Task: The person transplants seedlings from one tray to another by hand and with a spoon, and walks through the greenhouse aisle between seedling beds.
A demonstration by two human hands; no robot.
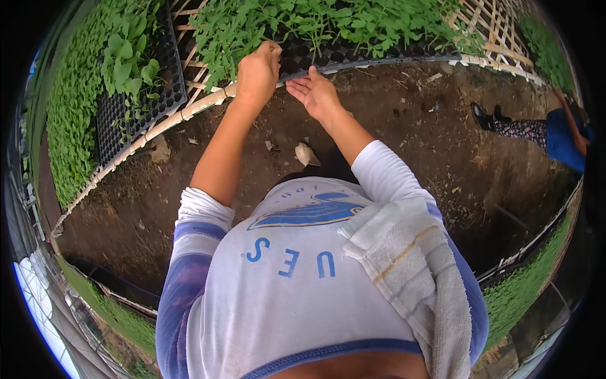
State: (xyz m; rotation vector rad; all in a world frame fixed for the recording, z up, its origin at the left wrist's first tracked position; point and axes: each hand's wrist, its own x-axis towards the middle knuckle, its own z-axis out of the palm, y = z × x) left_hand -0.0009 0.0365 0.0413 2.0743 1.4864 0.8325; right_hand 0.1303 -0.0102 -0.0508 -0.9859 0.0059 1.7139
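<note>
Leafy green seedlings (391, 25) grow in a black seedling tray (353, 62) that rests on a bamboo lattice bench at the top of the head view. My left hand (257, 74) is over the tray's near edge, its fingertips pinched together beside the leaves. Whatever lies between those fingertips is too small or hidden to make out. Just to its right, my right hand (315, 93) is at the tray's front rim, palm turned up and fingers stretched out, with nothing visible in it. Dark tray cells show between and beyond both hands.
Another black tray (113, 123) with broader-leaved seedlings (129, 57) lies at the left. A bamboo rail (208, 101) edges the bench. Below is a brown soil path (410, 120) with a pale scrap (306, 155). Another person (562, 139) stands at the far right.
</note>
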